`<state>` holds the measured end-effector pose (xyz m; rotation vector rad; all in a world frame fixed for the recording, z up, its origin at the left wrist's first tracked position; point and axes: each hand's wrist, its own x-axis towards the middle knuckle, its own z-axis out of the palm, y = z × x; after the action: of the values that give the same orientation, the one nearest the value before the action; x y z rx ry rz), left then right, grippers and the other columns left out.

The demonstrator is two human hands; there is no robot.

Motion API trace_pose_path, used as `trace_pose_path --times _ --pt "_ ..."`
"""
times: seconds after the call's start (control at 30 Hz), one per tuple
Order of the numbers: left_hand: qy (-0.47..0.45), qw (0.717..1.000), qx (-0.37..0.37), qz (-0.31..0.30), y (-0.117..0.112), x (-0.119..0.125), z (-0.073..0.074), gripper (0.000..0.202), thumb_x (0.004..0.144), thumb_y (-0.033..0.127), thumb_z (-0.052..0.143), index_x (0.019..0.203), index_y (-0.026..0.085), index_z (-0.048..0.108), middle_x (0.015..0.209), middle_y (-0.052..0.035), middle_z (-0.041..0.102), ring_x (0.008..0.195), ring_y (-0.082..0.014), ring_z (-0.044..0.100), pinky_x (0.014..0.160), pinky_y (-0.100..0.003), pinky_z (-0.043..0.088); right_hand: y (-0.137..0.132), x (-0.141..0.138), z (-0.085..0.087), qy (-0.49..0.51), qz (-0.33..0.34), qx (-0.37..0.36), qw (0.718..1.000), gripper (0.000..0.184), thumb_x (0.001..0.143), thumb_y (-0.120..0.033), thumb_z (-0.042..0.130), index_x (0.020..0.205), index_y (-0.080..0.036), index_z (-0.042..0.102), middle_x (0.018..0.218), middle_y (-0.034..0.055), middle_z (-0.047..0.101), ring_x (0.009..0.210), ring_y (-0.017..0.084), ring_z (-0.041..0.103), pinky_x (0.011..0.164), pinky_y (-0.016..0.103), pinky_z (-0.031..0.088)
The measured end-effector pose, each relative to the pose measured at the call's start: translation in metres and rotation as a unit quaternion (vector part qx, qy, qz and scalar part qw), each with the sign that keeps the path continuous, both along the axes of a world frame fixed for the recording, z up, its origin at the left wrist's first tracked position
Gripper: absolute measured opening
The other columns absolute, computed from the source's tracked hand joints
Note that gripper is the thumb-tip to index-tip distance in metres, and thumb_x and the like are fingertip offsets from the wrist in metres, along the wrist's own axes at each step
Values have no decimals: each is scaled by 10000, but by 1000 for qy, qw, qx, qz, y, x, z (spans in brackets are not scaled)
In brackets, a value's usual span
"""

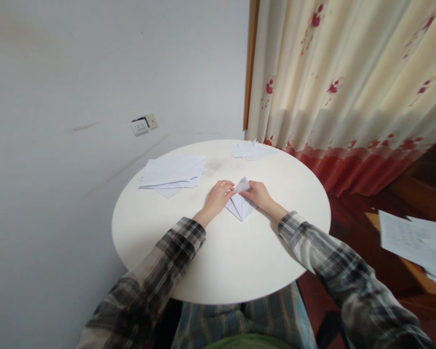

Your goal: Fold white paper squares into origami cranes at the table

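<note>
A small white folded paper (240, 206), pointed at its near end, lies in the middle of the round white table (218, 261). My left hand (220, 194) presses on its left side with the fingers curled over the edge. My right hand (259, 194) pinches the paper's upper right flap. Both hands touch the paper, which rests on the tabletop.
A loose stack of white sheets (172, 173) lies at the table's far left. Smaller folded paper pieces (250, 149) sit at the far edge. A cream curtain with red flowers (349, 82) hangs at the right. More sheets (414, 242) rest on a wooden surface at right.
</note>
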<state>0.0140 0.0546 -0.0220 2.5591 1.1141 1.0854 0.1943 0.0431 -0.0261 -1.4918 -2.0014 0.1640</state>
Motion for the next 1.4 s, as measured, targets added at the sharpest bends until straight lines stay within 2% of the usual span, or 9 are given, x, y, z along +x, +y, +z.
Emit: trace_pose_path --times 0.3,0.43,0.63,0.9,1.07,1.13,1.23,1.33,1.4 --pt "-58 997 52 -26 -9 6 6 125 805 257 559 819 195 667 850 -30 676 863 -159 562 801 -312 466 -9 -4 9 -47 31 47 997 234 811 -359 554 789 -139 631 777 60 614 725 142 520 681 234 346" --pt "-70 996 54 -30 -16 11 8 168 835 250 515 851 209 677 850 -26 686 864 -156 568 805 -319 470 -12 -5 13 -85 47 45 994 195 832 -304 528 841 -146 642 826 73 624 785 156 527 726 246 345" --pt "-78 993 68 -52 -26 17 13 183 842 255 502 867 224 680 857 -18 691 864 -152 572 810 -315 470 -12 -5 14 -112 48 64 990 145 820 -220 519 816 -138 639 793 72 620 775 163 522 706 247 344" --pt "-125 979 142 -76 -29 20 15 153 829 254 531 823 198 673 793 -14 694 770 -137 588 732 -297 482 -12 -5 14 -131 38 71 988 152 818 -186 503 808 -141 648 792 65 630 768 160 528 691 246 343" --pt "-152 975 156 -48 -32 19 17 139 831 249 531 814 186 654 768 -15 684 733 -130 584 702 -279 470 -11 -5 11 -117 35 69 990 154 815 -229 526 822 -146 655 803 67 637 776 153 539 695 236 347" --pt "-170 974 149 -14 -32 17 19 152 841 258 513 819 184 644 768 -19 675 746 -132 583 707 -275 465 -9 -5 8 -95 24 52 994 162 794 -267 559 825 -143 657 797 66 643 754 148 542 676 229 347" --pt "-177 977 114 28 -27 13 19 160 852 255 487 875 181 627 813 -27 663 791 -133 581 731 -266 461 -4 -3 4 -47 -17 -16 999 228 760 -334 591 779 -116 659 726 58 645 639 128 522 585 219 328" --pt "-128 989 45 55 -18 8 13 165 839 221 489 941 179 611 855 -33 648 813 -135 582 742 -257 461 0 -2 2 -4 -37 -75 996 270 746 -353 589 747 -94 666 663 42 633 566 107 487 521 212 295" --pt "-66 996 -1 58 -12 6 7 140 818 199 507 895 180 623 846 -31 647 820 -144 582 761 -263 458 1 -2 2 13 -35 -97 995 276 742 -344 580 743 -83 671 649 40 628 551 103 479 503 211 284"
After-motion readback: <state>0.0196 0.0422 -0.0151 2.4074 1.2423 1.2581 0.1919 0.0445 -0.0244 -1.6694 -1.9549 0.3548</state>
